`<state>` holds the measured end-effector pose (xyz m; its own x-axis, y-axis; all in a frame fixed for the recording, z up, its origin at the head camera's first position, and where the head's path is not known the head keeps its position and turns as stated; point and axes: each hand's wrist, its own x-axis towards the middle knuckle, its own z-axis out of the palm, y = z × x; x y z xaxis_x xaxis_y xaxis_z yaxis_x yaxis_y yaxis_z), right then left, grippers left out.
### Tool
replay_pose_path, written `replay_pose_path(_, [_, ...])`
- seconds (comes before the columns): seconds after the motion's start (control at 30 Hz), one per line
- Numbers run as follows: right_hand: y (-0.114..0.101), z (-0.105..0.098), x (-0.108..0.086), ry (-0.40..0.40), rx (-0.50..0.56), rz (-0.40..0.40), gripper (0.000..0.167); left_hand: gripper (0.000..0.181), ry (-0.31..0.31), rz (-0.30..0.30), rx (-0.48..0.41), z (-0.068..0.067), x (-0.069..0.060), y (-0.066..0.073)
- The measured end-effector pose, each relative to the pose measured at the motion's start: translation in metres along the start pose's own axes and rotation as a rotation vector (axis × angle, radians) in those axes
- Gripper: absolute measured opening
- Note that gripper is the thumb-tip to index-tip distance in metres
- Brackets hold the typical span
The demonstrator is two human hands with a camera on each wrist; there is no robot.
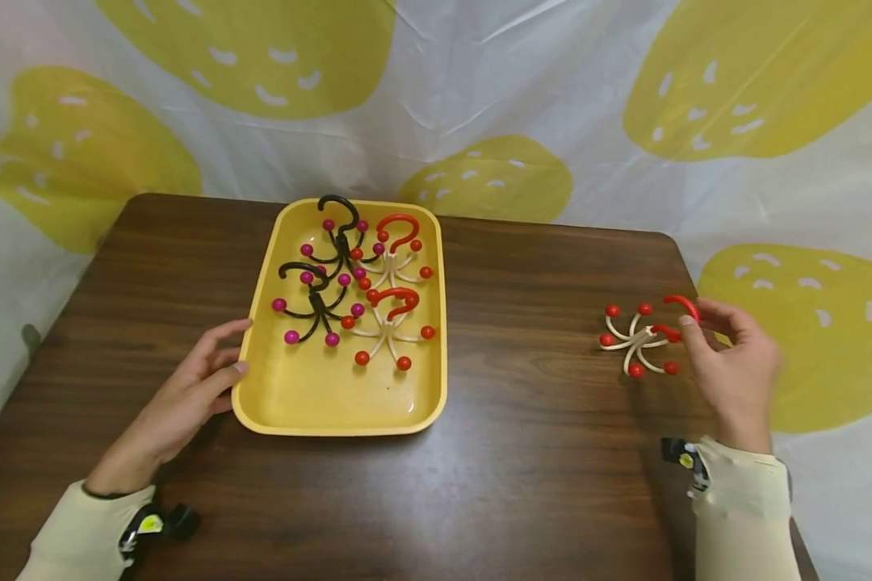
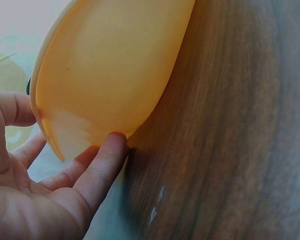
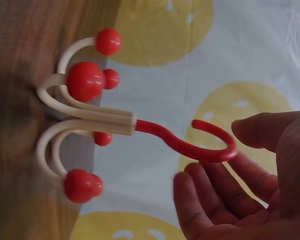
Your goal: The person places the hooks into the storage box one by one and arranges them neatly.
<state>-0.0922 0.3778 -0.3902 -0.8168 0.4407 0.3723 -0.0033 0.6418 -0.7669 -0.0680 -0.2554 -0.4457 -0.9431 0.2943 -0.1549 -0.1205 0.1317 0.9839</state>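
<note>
Fingertips and thumb of my left hand (image 1: 192,387) touch the left side of a yellow tray (image 1: 334,424); in the left wrist view, the left hand (image 2: 65,185) lies against its outer wall with fingers fairly straight. At the right, a multi-arm hook hanger (image 1: 643,339) stands on the table, with cream arms, red ball tips and a red hook (image 3: 180,145). Around that hook is my right hand (image 1: 737,367). In the right wrist view, the right hand (image 3: 235,195) has its thumb and fingers spread about the hook's bend, the thumb slightly apart from it.
Inside the tray are two black hangers (image 1: 318,303) with magenta balls and two cream hangers (image 1: 388,331) with red balls. A dark wooden table (image 1: 523,452) carries everything. Behind and at the sides hangs a white cloth (image 1: 436,89) with yellow shapes.
</note>
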Motion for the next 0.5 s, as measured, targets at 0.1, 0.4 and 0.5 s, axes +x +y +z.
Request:
replay_pose_path(0.1, [0.0037, 0.0022, -0.0008, -0.018, -0.023, 0.009, 0.03, 0.054, 0.0, -0.003, 0.0, 0.0, -0.0003, -0.0004])
replay_pose_path(0.4, [0.0072, 0.0081, -0.0056, -0.015, 0.017, 0.035, 0.026, 0.055, 0.002, -0.009, 0.007, 0.0001, -0.0004, -0.0008])
replay_pose_path(0.5, [0.0076, 0.0095, -0.0068, -0.005, 0.027, 0.024, 0.026, 0.054, 0.003, -0.008, 0.009, 0.0003, -0.0005, -0.0005])
